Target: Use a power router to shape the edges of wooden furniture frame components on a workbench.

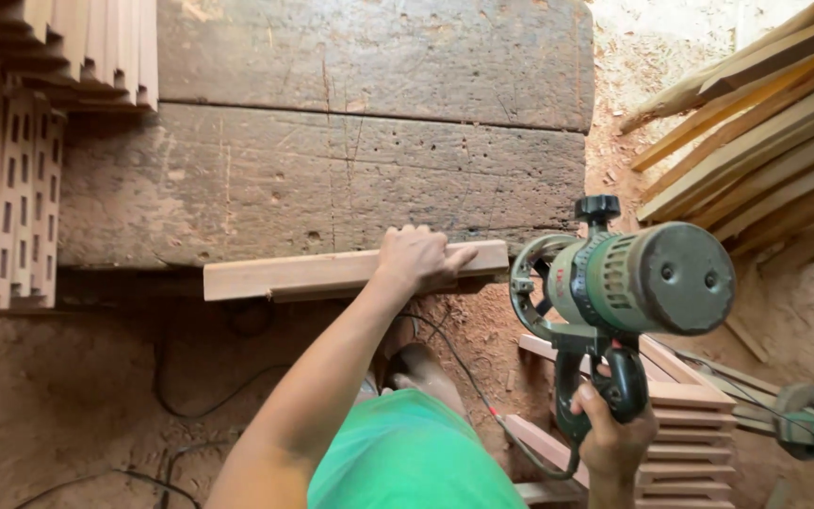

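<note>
Here, left hand (416, 256) atop wooden slat (332, 273).

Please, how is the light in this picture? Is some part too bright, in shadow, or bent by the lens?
Head view: sunlight washes out the sandy ground top right; deep shadow lies under the workbench edge; the green power tool in the right hand looks oversized and slightly soft, being close to the wide lens; the left hand on the wooden strip is sharp.
</note>
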